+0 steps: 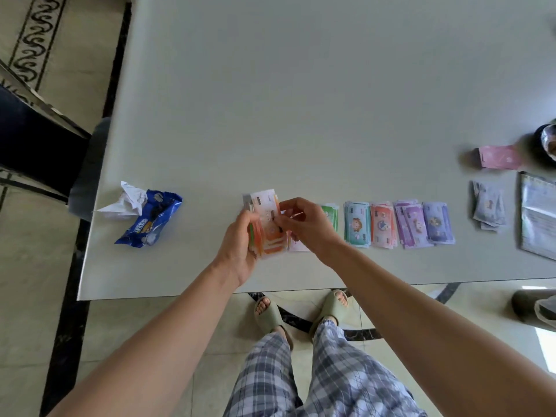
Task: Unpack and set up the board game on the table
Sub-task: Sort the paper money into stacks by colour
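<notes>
Gripping orange notes in left hand, right hand pinching; wrapper reads "REO".

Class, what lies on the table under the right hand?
Under the right hand a green note pile pokes out at its far side, and a pale note shows below it. The hand covers their middles; anything else there is hidden.

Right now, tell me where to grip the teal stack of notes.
Probably its near short end, from the near side: the teal stack lies flat, with the green stack and orange-red stack close beside its long sides, leaving room only at the ends.
</notes>
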`<state>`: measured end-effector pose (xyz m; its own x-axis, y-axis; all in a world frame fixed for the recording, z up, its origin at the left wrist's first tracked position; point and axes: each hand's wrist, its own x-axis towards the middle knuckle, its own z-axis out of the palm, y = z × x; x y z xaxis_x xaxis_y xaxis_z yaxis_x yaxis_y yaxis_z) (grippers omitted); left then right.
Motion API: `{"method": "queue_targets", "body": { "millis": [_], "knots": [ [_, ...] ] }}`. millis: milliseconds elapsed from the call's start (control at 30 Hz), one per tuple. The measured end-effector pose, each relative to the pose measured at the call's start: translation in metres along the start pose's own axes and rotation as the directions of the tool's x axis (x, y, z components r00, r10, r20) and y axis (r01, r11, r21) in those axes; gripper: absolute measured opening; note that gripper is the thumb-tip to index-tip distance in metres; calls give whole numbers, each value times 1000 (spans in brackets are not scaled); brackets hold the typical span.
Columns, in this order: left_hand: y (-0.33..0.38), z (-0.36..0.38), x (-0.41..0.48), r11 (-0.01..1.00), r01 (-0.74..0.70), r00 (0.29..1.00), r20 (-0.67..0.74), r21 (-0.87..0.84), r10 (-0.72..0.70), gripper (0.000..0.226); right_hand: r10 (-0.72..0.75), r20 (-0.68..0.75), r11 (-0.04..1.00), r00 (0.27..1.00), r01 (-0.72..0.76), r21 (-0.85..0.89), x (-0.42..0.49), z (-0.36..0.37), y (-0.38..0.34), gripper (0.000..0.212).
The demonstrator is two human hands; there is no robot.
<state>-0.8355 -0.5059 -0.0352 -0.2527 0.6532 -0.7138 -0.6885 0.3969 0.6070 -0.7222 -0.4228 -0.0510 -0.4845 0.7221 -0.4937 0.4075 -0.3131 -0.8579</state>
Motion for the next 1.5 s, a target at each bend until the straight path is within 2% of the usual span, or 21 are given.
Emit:
{"method": "queue_targets", "body": {
  "millis": [200,333,433,733,867,967,1100,1267,1433,1500],
  "knots": [
    [-8,16,0,987,-99,992,-64,124,108,18,64,-26,995,998,-62,74,-2,-13,5,14],
    [-8,22,1,985,-101,992,-56,140,110,24,86,-36,984,996,-79,162,-1,-22,9,9],
    [-8,26,2,978,-150,984,-76,144,162,27,96,-31,974,995,-87,210,-2,-29,9,8],
    [-9,37,3,972,-126,984,-98,200,148,14,165,29,945,986,-167,280,1,-40,13,19],
    [-8,40,3,972,-129,982,-107,198,153,23,174,42,930,984,-178,322,0,-44,14,13],
    [-10,41,3,963,-146,975,-133,228,179,18,187,89,921,978,-206,330,-1,-45,15,18],
    [-9,43,3,973,-162,979,-97,164,179,14,194,117,905,974,-224,362,-1,-49,15,16],
    [-8,46,4,986,-146,982,-107,86,155,15,214,180,821,960,-276,499,-1,-53,13,11],
    [-3,48,4,988,-149,984,-93,42,152,17,309,289,574,906,-420,703,-2,-62,13,23],
    [-4,48,5,991,-127,989,-71,51,130,11,306,317,570,897,-440,694,-3,-63,15,24]
  ]
}}
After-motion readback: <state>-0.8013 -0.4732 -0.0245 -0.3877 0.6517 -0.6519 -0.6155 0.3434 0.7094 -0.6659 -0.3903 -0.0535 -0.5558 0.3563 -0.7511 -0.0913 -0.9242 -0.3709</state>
